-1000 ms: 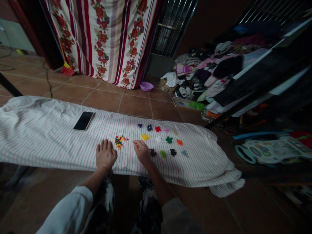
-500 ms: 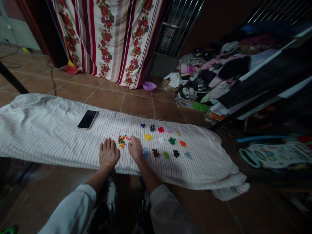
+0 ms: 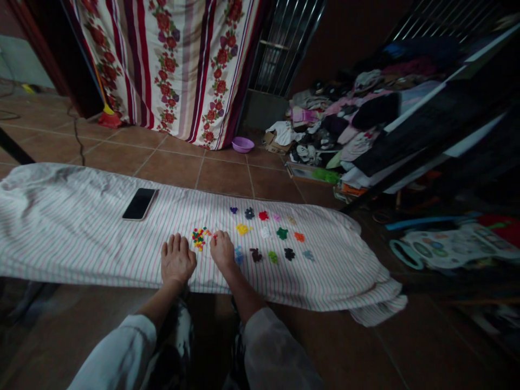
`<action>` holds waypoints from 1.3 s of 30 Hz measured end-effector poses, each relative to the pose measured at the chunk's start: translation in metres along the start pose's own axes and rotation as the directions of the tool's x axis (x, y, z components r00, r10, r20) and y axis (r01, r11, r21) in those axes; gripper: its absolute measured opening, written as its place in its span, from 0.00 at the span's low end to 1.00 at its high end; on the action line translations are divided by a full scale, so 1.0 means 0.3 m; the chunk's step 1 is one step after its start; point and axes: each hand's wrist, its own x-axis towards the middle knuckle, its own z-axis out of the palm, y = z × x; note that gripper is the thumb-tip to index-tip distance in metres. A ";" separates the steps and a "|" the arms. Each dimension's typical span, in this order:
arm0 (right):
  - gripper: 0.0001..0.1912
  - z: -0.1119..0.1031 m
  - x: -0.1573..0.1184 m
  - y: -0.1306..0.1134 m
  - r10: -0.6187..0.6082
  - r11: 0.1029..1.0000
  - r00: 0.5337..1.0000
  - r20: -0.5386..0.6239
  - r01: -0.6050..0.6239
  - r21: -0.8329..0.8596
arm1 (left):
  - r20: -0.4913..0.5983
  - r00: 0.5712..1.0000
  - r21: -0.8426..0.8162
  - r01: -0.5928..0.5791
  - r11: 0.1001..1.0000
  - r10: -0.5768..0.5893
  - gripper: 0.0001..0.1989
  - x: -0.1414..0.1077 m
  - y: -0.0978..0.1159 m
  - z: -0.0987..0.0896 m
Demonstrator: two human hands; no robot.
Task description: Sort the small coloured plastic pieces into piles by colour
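Observation:
My left hand (image 3: 177, 259) lies flat on the striped cloth (image 3: 101, 244), fingers spread, beside a mixed pile of small red, yellow, green and orange pieces (image 3: 199, 237). Just right of that pile is my right hand (image 3: 222, 250), its fingers drawn together at a small red piece (image 3: 215, 236); what they grip is too small to make out. Small single-colour piles stand in rows to the right, among them yellow (image 3: 242, 229), red (image 3: 264, 215), dark green (image 3: 281, 233), orange (image 3: 299, 237), brown (image 3: 255, 254) and black (image 3: 289, 253). Light blue pieces (image 3: 238, 255) lie close beside my right hand.
A black phone (image 3: 140, 204) rests on the cloth at the left. Beyond the far edge, a purple basin (image 3: 242, 144) is on the tiled floor near a floral curtain (image 3: 166, 70). Heaped clothes (image 3: 345, 119) are at the back right.
The view has shifted slightly, moving the scene left in the picture. My right hand's fingers have curled in more beside the mixed pile. My left hand remains flat.

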 end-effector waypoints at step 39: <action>0.15 -0.258 0.432 0.639 0.254 0.967 0.955 -0.156 -0.256 0.004 | -0.010 0.999 0.109 -0.035 0.993 0.036 0.23 0.005 0.007 -0.007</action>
